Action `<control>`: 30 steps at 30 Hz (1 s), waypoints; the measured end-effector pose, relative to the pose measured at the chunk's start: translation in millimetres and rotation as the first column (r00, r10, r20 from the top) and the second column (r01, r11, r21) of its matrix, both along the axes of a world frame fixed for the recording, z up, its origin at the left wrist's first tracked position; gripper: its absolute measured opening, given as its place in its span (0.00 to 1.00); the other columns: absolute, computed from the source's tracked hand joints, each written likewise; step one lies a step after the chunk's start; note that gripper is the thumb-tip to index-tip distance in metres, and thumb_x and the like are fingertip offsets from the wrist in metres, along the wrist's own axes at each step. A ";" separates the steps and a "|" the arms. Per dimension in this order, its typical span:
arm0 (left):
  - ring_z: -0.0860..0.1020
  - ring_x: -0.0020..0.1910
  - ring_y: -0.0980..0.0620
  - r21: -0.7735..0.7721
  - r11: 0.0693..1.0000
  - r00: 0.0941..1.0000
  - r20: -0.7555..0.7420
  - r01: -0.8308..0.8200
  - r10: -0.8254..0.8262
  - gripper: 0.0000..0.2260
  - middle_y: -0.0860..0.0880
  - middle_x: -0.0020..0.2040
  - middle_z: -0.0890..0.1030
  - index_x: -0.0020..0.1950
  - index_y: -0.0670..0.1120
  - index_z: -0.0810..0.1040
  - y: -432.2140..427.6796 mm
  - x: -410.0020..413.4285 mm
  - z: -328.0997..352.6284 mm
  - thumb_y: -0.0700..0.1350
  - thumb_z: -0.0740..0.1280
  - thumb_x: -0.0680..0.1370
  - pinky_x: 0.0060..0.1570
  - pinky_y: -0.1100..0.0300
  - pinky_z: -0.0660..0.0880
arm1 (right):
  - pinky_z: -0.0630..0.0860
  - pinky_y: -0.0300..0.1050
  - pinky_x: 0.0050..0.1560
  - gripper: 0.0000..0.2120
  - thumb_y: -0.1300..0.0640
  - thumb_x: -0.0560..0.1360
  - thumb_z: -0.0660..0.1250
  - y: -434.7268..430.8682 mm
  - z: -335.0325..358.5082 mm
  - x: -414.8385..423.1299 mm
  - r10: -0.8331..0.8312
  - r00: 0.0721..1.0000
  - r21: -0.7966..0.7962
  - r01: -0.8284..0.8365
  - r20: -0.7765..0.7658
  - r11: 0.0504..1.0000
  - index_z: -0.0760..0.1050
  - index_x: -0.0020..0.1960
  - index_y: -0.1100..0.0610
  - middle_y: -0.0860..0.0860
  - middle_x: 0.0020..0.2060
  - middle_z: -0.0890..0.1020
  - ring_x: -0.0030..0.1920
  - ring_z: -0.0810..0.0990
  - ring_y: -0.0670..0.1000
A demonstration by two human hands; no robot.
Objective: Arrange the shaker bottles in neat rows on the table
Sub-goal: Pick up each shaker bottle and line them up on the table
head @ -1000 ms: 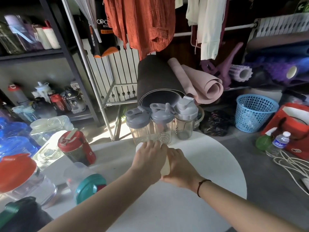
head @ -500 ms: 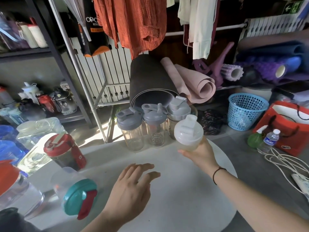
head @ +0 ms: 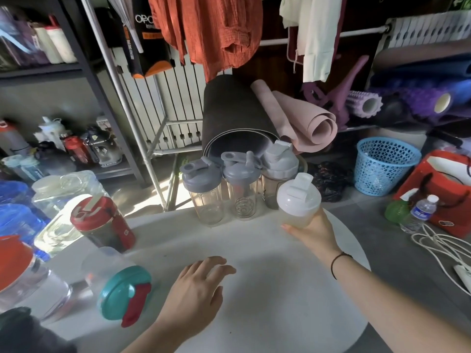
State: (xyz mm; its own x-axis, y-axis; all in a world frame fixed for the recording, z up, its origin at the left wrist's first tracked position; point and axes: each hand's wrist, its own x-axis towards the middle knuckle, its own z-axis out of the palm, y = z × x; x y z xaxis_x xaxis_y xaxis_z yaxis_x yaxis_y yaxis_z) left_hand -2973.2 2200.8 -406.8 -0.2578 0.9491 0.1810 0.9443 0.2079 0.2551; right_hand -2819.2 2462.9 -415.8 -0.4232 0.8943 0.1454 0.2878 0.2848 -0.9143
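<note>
Three clear shaker bottles with grey lids (head: 240, 189) stand side by side at the far edge of the round white table (head: 267, 296). My right hand (head: 314, 231) grips a white-lidded shaker bottle (head: 298, 201) just right of that row, low over the table. My left hand (head: 197, 289) hovers over the table's middle, fingers apart, holding nothing. A teal-lidded bottle (head: 119, 289) lies on its side to its left. A red-lidded dark bottle (head: 102, 224) stands tilted at the left.
Large clear jugs (head: 61, 200) and a red-capped jar (head: 23, 276) crowd the table's left side. Rolled mats (head: 254, 118) lean behind the row. A blue basket (head: 382, 165), a red bag (head: 443, 192), a water bottle (head: 420, 212) and cables (head: 438, 250) lie on the floor at right.
My right hand lifted the white-lidded bottle from the table's middle and carried it right and forward to the end of the grey-lidded row. My left hand let go and drew back.
</note>
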 end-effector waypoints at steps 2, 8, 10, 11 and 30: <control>0.81 0.50 0.57 0.000 1.000 0.999 -0.044 -0.027 0.027 0.20 0.59 0.58 0.78 0.57 0.61 0.74 -2.7 -3.5 3.9 0.46 0.66 0.67 0.49 0.62 0.76 | 0.72 0.41 0.48 0.26 0.58 0.61 0.81 1.1 -3.6 -0.1 0.010 1.000 -0.011 -0.010 -0.005 1.000 0.73 0.54 0.49 0.49 0.50 0.80 0.51 0.79 0.50; 0.80 0.56 0.53 -0.038 0.993 0.983 -0.149 -0.111 0.104 0.18 0.57 0.60 0.79 0.60 0.60 0.75 -14.9 -25.7 23.2 0.47 0.63 0.71 0.55 0.57 0.76 | 0.68 0.44 0.62 0.43 0.61 0.62 0.81 -1.1 -15.4 -2.4 -0.012 0.999 -0.043 0.010 -0.045 0.999 0.63 0.71 0.54 0.48 0.61 0.73 0.60 0.72 0.48; 0.77 0.62 0.51 -0.099 0.983 0.979 -0.145 -0.157 0.142 0.20 0.57 0.63 0.77 0.63 0.61 0.74 -22.5 -36.8 30.6 0.49 0.64 0.71 0.60 0.54 0.73 | 0.67 0.44 0.63 0.46 0.62 0.62 0.81 -5.5 -19.9 -1.1 -0.013 0.999 -0.069 0.009 -0.047 0.998 0.59 0.72 0.53 0.48 0.61 0.72 0.60 0.71 0.47; 0.75 0.65 0.50 -0.150 0.972 0.976 -0.149 -0.182 0.160 0.22 0.56 0.65 0.76 0.65 0.62 0.72 -26.7 -42.4 35.4 0.52 0.64 0.71 0.64 0.53 0.71 | 0.69 0.46 0.63 0.47 0.62 0.62 0.81 -7.0 -23.1 0.9 -0.009 0.999 -0.095 0.005 -0.036 0.995 0.58 0.72 0.51 0.48 0.61 0.73 0.60 0.73 0.48; 0.59 0.75 0.50 -0.785 0.578 0.907 -0.384 -0.224 -0.171 0.46 0.56 0.76 0.56 0.76 0.63 0.51 -63.5 -99.7 90.3 0.44 0.75 0.67 0.58 0.56 0.76 | 0.39 0.60 0.75 0.60 0.25 0.64 0.63 -22.2 -28.8 41.4 0.029 0.603 -0.061 0.032 0.797 0.998 0.39 0.79 0.56 0.50 0.79 0.39 0.78 0.36 0.55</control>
State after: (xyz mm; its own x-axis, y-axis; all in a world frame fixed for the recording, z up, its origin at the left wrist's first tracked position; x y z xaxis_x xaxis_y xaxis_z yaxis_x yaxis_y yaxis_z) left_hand -3072.9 2137.4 -316.6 -0.3817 0.7368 -0.5580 0.9011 0.1623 -0.4020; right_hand -2777.9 2440.6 -444.6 -0.3426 0.8889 -0.3042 0.9114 0.2359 -0.3372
